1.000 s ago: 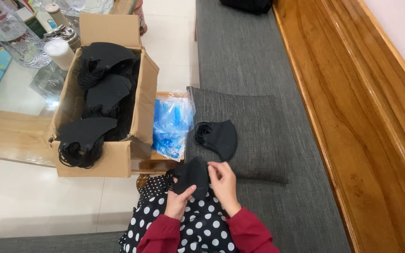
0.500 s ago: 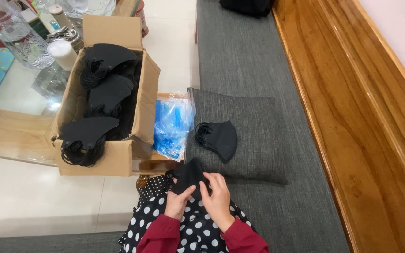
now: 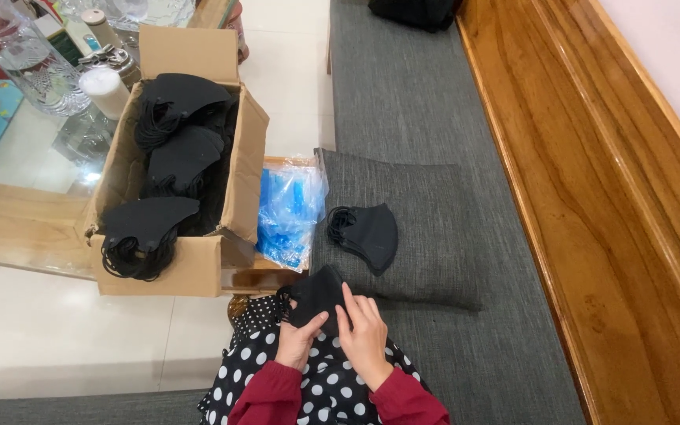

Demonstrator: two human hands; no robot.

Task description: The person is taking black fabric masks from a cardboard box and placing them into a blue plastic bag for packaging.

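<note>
A black mask [image 3: 316, 297] lies on the person's lap, over the polka-dot cloth [image 3: 320, 378], held by both hands. The left hand [image 3: 299, 340] grips its lower edge, fingers curled under so only the thumb shows on top; the right hand [image 3: 365, 334] presses it flat, fingers close together. Much of the mask is hidden beneath them.

A small stack of masks [image 3: 365, 234] sits apart on the grey cushion [image 3: 419, 228]; how many it holds cannot be made out. Beside it lies one blue plastic packet [image 3: 289, 211]. One open cardboard box [image 3: 198, 197] holds three bundles of black masks, their count unclear. It stands on the glass worktop [image 3: 25, 169], whose jars are cut off at the frame's edge.
</note>
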